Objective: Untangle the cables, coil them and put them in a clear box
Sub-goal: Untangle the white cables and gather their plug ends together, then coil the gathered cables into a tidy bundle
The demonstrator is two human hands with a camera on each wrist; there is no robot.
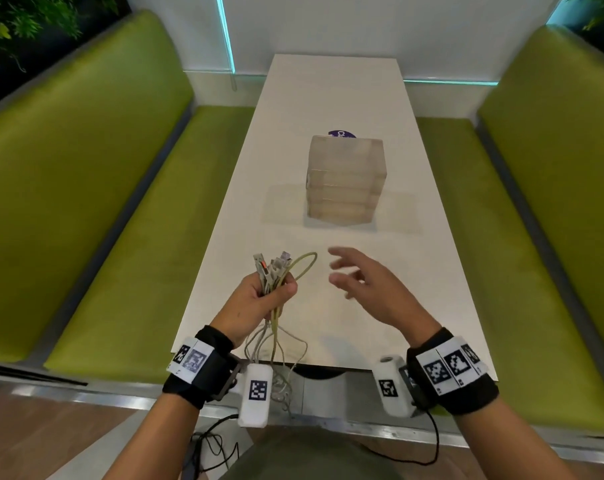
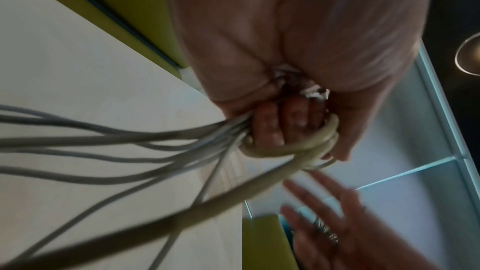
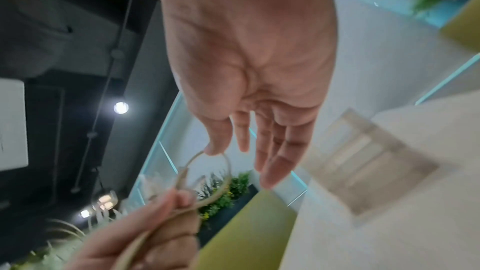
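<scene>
My left hand (image 1: 269, 292) grips a bundle of cables (image 1: 274, 268) upright above the near end of the white table (image 1: 328, 98). Several plug ends stick out above the fist, and a yellowish cable loop (image 1: 305, 263) arcs to the right. Grey and yellowish strands (image 2: 116, 151) hang down from the fist (image 2: 285, 126) past the table edge. My right hand (image 1: 356, 275) hovers just right of the loop, fingers spread and holding nothing; in the right wrist view its thumb tip (image 3: 217, 147) lies at the loop (image 3: 223, 163). A stack of clear boxes (image 1: 345, 181) stands mid-table.
Green upholstered benches (image 1: 103, 202) flank the table on both sides (image 1: 535, 202). A purple round sticker (image 1: 342, 134) shows behind the box stack. A white wall with cyan light strips closes the far end. A dark cord lies on the floor by my legs.
</scene>
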